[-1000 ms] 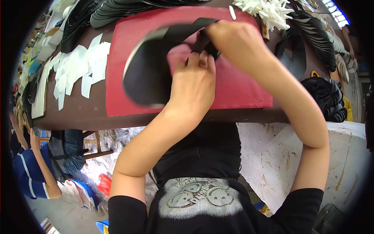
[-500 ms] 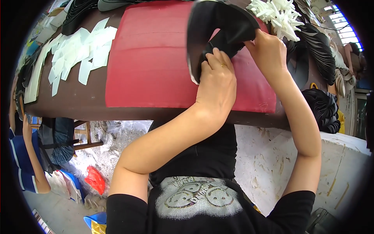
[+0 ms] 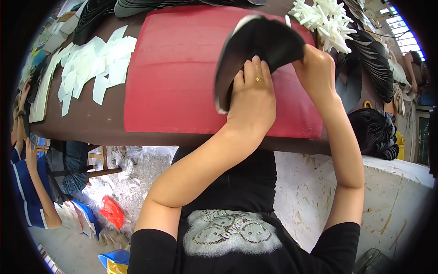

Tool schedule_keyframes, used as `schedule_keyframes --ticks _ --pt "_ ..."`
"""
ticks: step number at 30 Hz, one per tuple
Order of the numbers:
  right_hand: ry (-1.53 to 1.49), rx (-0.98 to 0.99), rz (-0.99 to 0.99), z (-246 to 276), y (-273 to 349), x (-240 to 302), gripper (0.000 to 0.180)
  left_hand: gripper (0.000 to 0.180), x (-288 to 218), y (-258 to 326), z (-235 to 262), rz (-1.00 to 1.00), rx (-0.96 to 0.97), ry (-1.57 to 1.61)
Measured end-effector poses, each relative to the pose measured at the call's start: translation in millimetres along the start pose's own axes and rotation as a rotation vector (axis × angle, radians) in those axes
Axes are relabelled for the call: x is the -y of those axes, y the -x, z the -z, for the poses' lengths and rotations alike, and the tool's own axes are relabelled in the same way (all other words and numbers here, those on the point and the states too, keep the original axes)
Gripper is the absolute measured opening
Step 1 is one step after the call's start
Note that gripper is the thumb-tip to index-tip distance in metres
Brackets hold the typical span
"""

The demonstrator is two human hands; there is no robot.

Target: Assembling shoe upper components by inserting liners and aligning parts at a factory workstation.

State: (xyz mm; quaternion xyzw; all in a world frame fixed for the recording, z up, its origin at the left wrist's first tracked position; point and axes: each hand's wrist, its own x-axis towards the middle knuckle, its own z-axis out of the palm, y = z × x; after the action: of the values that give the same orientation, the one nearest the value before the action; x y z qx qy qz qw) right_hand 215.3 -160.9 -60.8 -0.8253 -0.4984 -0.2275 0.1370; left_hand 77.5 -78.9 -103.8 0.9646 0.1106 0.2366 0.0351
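Over the red mat (image 3: pixel 182 86) in the head view, the right hand (image 3: pixel 318 68) pinches the right edge of a curved black sheet (image 3: pixel 276 40), while the left hand (image 3: pixel 253 98) rests its fingers against the sheet's surface, though whether they clamp it cannot be told.

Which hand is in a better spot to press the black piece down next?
Probably the left hand: its fingers lie against the black piece, over the red mat. The right hand seems busy pinching the piece's right edge.
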Motion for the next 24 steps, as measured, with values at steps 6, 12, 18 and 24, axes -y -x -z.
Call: schedule_keyframes --ticks 6,12,18,24 --pt "-0.095 -0.016 0.245 12.2 1.5 30.8 0.012 0.037 42.7 14.2 114.4 -0.151 0.241 0.922" --pt "-0.076 -0.239 0.513 12.6 -18.4 75.6 0.011 0.03 104.5 -75.1 80.3 -0.54 -0.213 0.333" --pt "-0.091 -0.172 0.634 22.6 -17.0 72.2 0.011 0.02 103.9 -95.3 77.2 -0.326 0.704 0.211" --pt "-0.358 -0.066 0.496 49.4 -10.6 57.3 0.016 0.016 113.9 -101.6 51.9 -0.168 0.306 0.058"
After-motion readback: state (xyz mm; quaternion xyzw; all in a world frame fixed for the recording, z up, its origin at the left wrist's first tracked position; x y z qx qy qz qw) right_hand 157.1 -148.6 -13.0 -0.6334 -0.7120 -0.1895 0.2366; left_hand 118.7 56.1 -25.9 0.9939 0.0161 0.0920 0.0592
